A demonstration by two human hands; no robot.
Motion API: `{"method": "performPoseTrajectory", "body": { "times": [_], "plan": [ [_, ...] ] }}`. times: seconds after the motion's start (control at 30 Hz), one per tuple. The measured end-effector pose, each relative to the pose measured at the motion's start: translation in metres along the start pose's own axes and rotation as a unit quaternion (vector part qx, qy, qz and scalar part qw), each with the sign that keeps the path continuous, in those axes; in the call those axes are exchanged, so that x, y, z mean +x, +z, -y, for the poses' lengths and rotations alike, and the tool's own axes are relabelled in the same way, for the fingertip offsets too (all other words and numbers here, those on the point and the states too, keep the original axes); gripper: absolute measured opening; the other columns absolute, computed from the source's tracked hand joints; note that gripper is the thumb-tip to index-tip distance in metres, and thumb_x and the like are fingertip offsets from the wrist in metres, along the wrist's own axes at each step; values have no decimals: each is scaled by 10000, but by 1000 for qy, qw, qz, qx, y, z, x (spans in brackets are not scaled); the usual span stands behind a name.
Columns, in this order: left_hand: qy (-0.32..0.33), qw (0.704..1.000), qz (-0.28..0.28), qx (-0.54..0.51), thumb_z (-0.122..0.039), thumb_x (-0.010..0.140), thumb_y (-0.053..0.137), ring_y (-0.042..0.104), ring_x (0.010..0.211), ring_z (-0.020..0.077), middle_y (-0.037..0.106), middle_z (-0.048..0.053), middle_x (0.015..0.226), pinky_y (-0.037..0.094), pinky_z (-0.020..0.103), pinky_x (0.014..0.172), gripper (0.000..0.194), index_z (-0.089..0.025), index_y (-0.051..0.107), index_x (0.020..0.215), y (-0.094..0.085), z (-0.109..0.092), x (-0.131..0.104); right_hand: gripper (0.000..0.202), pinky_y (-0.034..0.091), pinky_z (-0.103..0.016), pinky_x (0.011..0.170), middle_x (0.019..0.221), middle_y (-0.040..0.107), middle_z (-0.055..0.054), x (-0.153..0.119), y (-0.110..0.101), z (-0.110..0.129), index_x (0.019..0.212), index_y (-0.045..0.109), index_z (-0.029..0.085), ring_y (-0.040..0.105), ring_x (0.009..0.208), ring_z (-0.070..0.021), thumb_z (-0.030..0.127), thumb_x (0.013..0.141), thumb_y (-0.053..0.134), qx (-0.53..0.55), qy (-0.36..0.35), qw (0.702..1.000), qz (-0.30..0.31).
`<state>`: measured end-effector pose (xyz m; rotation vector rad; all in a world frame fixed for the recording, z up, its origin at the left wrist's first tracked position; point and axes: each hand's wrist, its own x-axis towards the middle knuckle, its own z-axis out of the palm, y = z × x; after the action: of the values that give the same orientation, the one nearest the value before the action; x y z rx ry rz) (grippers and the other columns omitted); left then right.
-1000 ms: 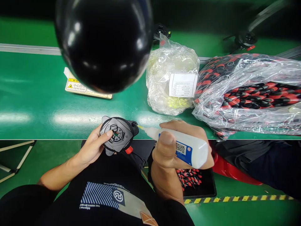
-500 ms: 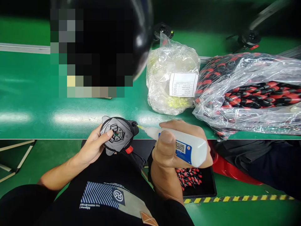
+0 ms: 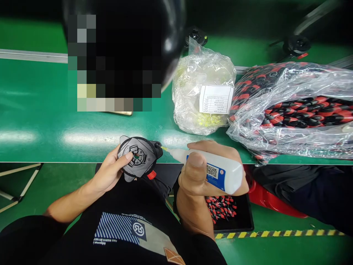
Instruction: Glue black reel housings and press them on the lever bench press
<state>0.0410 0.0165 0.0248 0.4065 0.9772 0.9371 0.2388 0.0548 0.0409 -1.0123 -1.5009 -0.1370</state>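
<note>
My left hand [image 3: 109,171] grips a round black-and-grey plastic part [image 3: 143,147] by its left side, thumb on the face near the centre hole. A small red tab sticks out at the part's lower right, and a black lug with a hole juts from its upper right. My right hand [image 3: 195,173] is wrapped round a white squeeze bottle [image 3: 234,175] with a blue label and QR code. The bottle lies nearly level, its thin yellowish nozzle tip at the lug; whether it touches cannot be made out.
Beyond my hands on the green bench [image 3: 41,117] sit a clear bag of yellowish pieces [image 3: 187,106] and a large open bag of red-and-black parts [image 3: 303,110]. Below the edge is a black tray [image 3: 245,217] of similar parts, near a red stool [image 3: 264,200]. A person sits at right.
Both hands, the round part and the bottle hold almost the same place. The large dark blurred shape at the top has shifted slightly right in view.
</note>
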Motion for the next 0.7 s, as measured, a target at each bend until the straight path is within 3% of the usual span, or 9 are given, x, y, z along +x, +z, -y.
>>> {"method": "performPoseTrajectory", "body": {
  "times": [0.13, 0.33, 0.4, 0.7],
  "plan": [
    [-5, 1000, -3, 1, -387, 863, 831, 682, 676, 179, 753, 74, 920, 594, 260, 528, 342, -164, 709, 1091, -1, 1, 0, 196, 568, -345, 532, 805, 710, 14, -2, 1, -4, 1100, 643, 289, 645, 591, -178, 222, 918, 674, -6, -16, 1000, 5],
    [-8, 1000, -3, 5, -407, 862, 827, 684, 688, 195, 742, 79, 925, 602, 275, 503, 337, -170, 694, 1063, -1, 1, -1, 20, 546, -342, 509, 776, 691, 7, -1, 0, -1, 950, 645, 269, 623, 559, -175, 252, 946, 655, -12, 8, 1000, -5],
    [-10, 1000, -3, 7, -412, 860, 827, 676, 671, 190, 730, 72, 909, 602, 277, 492, 345, -170, 691, 1064, -1, 0, -1, 45, 540, -339, 500, 774, 688, 1, -1, 0, 0, 902, 644, 259, 613, 555, -172, 251, 943, 659, -7, 13, 1000, -10],
    [-10, 1000, -9, 11, -412, 851, 834, 657, 645, 174, 713, 67, 890, 606, 277, 493, 350, -169, 698, 1064, 0, 0, -1, 107, 569, -340, 523, 768, 697, 13, -3, 2, -2, 1058, 630, 293, 644, 570, -175, 270, 954, 636, -41, -7, 999, 7]
  ]
}}
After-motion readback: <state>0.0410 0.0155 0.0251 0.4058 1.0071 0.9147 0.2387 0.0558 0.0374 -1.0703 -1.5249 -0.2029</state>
